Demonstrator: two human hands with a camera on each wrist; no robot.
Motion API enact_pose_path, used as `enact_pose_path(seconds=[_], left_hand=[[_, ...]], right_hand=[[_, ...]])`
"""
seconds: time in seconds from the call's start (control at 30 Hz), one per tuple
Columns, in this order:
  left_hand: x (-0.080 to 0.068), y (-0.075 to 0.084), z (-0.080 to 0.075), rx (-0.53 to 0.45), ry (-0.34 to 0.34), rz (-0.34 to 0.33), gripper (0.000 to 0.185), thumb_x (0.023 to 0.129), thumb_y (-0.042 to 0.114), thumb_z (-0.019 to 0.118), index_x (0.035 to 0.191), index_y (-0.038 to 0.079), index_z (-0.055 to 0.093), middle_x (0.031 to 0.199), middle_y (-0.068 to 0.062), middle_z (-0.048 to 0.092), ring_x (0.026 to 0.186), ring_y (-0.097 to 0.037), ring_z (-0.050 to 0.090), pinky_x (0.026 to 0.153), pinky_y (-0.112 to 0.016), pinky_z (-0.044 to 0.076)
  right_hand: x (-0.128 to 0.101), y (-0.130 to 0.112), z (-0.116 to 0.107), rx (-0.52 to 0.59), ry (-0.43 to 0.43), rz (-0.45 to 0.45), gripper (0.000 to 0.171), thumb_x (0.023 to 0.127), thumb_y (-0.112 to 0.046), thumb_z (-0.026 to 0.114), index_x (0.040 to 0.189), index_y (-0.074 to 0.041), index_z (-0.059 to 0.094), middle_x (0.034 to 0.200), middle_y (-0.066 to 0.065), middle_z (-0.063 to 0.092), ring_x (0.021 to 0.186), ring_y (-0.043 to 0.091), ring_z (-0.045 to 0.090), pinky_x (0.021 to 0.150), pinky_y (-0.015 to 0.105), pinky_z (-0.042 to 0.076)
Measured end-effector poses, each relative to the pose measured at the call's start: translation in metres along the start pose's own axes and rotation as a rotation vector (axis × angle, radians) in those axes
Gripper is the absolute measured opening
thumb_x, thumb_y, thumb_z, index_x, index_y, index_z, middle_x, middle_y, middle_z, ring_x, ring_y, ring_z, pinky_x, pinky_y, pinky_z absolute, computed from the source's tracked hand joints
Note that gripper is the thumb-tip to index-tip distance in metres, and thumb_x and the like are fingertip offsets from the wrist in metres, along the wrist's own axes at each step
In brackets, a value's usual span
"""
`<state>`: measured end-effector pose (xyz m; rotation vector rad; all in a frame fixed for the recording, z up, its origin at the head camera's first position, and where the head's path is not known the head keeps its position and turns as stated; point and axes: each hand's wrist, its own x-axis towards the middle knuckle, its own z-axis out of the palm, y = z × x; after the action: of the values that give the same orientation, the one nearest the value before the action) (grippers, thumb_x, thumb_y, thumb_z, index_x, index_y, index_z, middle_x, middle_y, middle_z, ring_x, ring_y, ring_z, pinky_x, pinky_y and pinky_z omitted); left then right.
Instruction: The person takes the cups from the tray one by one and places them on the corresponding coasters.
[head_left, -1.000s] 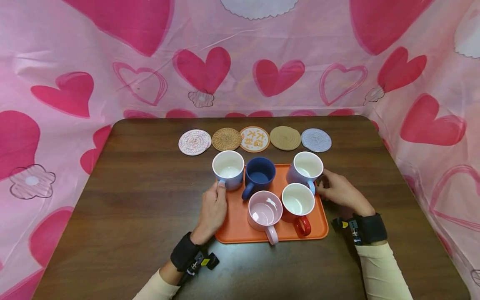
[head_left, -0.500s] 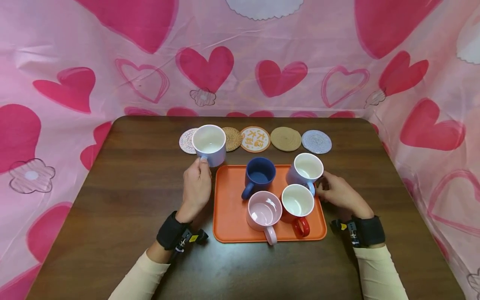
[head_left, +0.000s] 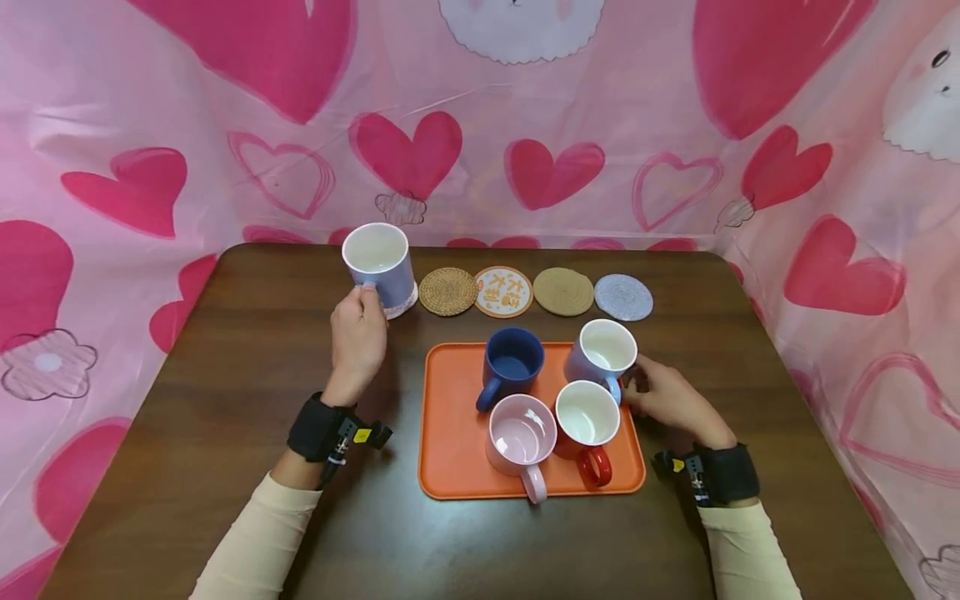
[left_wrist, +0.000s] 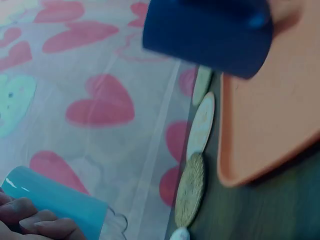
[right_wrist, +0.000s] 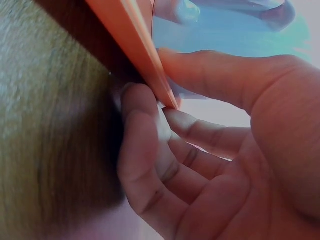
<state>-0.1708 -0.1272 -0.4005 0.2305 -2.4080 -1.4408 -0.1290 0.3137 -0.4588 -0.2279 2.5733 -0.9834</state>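
and here's the left hand [head_left: 358, 333], fingers curled firmly round the handle of a blue mug [head_left: 386, 275], holding it up in the air! it's above the speckled coaster [head_left: 402, 310] at the left end of the row, covering most of it in the head view, and the left wrist view shows a gap between mug and coaster.

over to the right hand [head_left: 673, 402], at the right edge of the orange tray [head_left: 453, 442]: thumb on the rim, fingers bent against the outside, the edge pinched between them. a second blue mug [head_left: 588, 362] stands right by that thumb; whether the two touch, the views can't settle.

four mugs on the tray, all upright! the navy mug [head_left: 510, 367] is at the back, handle toward the person. in front, the pink mug [head_left: 519, 446], its handle reaching over the near rim, and just to its right the red mug [head_left: 585, 429], white inside, close in front of that second blue one.

behind the tray, the row runs on rightward: brown coaster [head_left: 447, 292], printed coaster [head_left: 503, 292], tan coaster [head_left: 564, 292], pale coaster [head_left: 624, 297], all flat on the dark wooden table [head_left: 225, 400]. a pink heart-covered backdrop [head_left: 480, 225] hangs behind it all.
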Motion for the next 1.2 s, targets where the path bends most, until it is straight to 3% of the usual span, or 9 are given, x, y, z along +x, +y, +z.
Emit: enact_pose_path(seconds=[0.2, 0.4, 0.77, 1.2], left_hand=[[0.023, -0.012, -0.005, 0.033, 0.0, -0.019, 0.049, 0.108, 0.037, 0.03, 0.074, 0.005, 0.046, 0.069, -0.01, 0.042, 0.064, -0.026, 0.04, 0.057, -0.035, 0.029], [0.035, -0.026, 0.002, 0.018, -0.023, -0.072, 0.049, 0.107, 0.038, 0.03, 0.076, 0.005, 0.047, 0.072, -0.01, 0.041, 0.07, -0.025, 0.041, 0.061, -0.034, 0.03], [0.046, -0.055, 0.014, 0.024, 0.013, -0.126, 0.046, 0.106, 0.036, 0.032, 0.077, 0.005, 0.049, 0.078, -0.013, 0.042, 0.084, -0.029, 0.046, 0.072, -0.034, 0.034], [0.052, -0.07, 0.02, 0.028, 0.027, -0.174, 0.048, 0.107, 0.038, 0.031, 0.077, 0.005, 0.05, 0.082, -0.014, 0.045, 0.086, -0.028, 0.047, 0.072, -0.033, 0.034]], right_hand=[[-0.003, 0.0, 0.005, 0.012, 0.014, -0.005, 0.043, 0.092, -0.016, 0.071, 0.127, -0.001, 0.051, 0.08, 0.007, 0.061, 0.068, 0.021, 0.058, 0.064, 0.033, 0.053], [-0.004, 0.0, 0.0, 0.001, 0.025, 0.003, 0.042, 0.092, -0.015, 0.071, 0.127, -0.001, 0.051, 0.081, 0.007, 0.06, 0.068, 0.022, 0.058, 0.065, 0.035, 0.053], [0.002, 0.001, 0.001, -0.029, 0.025, -0.007, 0.04, 0.092, -0.017, 0.071, 0.125, -0.003, 0.052, 0.082, 0.006, 0.06, 0.071, 0.021, 0.057, 0.067, 0.035, 0.049], [0.002, 0.001, 0.001, -0.019, 0.017, 0.01, 0.044, 0.092, -0.02, 0.071, 0.128, -0.003, 0.051, 0.083, 0.007, 0.061, 0.073, 0.022, 0.057, 0.068, 0.035, 0.05]])
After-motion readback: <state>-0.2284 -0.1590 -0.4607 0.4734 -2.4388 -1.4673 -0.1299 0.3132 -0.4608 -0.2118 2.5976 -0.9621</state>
